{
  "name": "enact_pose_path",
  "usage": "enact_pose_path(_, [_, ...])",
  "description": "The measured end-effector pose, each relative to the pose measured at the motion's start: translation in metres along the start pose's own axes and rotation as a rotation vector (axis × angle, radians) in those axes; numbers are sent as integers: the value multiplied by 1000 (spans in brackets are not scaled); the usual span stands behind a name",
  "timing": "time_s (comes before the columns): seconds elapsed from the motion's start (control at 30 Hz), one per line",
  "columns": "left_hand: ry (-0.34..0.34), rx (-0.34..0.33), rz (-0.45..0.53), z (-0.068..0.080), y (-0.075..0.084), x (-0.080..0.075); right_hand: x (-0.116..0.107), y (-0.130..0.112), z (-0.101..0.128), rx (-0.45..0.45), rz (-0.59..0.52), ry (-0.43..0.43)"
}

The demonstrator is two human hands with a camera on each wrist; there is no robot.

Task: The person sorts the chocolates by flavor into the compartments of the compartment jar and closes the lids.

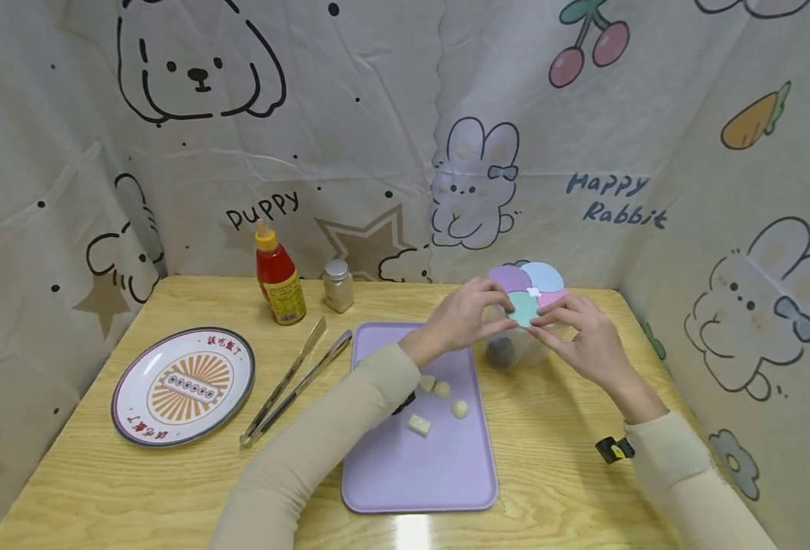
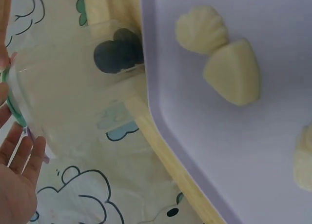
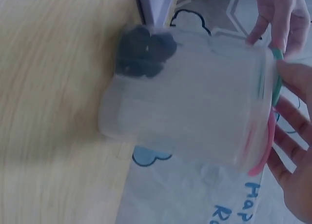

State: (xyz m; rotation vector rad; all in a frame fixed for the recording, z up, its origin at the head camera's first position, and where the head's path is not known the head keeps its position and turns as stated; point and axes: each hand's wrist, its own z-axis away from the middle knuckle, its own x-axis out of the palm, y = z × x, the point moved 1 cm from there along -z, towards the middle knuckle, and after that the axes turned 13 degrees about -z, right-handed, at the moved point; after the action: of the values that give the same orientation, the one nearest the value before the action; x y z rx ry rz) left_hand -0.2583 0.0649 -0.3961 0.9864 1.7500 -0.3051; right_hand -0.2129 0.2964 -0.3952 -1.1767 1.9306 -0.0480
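Observation:
A clear canister [image 3: 195, 102] stands to the right of the tray; a dark rounded shape [image 3: 146, 50] shows through near its bottom. On top sits a lid [image 1: 510, 276] with purple, blue, pink and green petals. My left hand [image 1: 465, 315] is at the green petal [image 1: 523, 308] from the left, thumb and fingers pinching at its edge. From the right, my right hand [image 1: 584, 334] pinches the same petal's edge, thumb in front, with its other fingers along the pink petal [image 3: 263, 151]. Fingertips of both hands nearly meet at the lid's near side.
The lilac tray [image 1: 419, 481] holds several small pale pieces [image 1: 419, 425], one shell-shaped. To its left lie metal tongs [image 1: 295, 389] and a patterned plate [image 1: 130, 382]. A red sauce bottle [image 1: 280, 279] and a small silver-capped jar [image 1: 338, 289] stand near the back curtain.

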Motion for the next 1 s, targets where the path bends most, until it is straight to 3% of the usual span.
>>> enact_pose_path(0.13, [-3,-19,-10,-2,5,2,-9,10,0,72,-33,-6])
enact_pose_path(0.33, [-3,-20,-160,-4,18,9,-17,31,1,189,-57,-18])
enact_pose_path(0.53, [-9,-54,-167,-7,21,10,-17,38,-2,234,-87,-45])
enact_pose_path(1.0, [-36,-119,-69,-3,-2,-1,-18,18,17,128,-56,-17])
